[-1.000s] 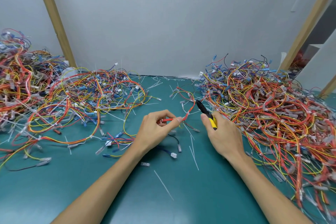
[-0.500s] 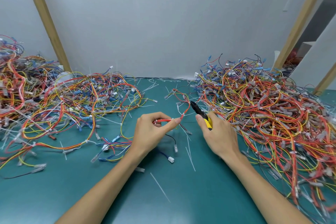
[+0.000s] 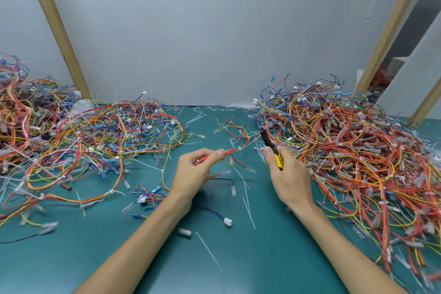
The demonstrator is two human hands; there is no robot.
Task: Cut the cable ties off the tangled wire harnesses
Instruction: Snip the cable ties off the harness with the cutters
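Observation:
My left hand [image 3: 193, 172] pinches a small red and yellow wire harness [image 3: 235, 142] between thumb and fingers, just above the green table. The harness loops up and away toward the back, with a white cable tie near my fingertips. My right hand [image 3: 287, 174] grips yellow-handled cutters [image 3: 270, 144], whose black jaws point up and left, a short way right of the harness and not touching it.
A big heap of tangled harnesses [image 3: 353, 157] fills the right side. Another spread of harnesses [image 3: 100, 141] lies on the left, with a taller pile [image 3: 16, 112] at the far left. Cut white ties [image 3: 248, 207] and loose connectors litter the green mat [image 3: 250, 258]. Wooden posts [image 3: 57, 31] lean against the wall.
Both hands hold their grips and stay almost still. The view has drifted slightly, and the cutter tip sits a little further from the harness than before.

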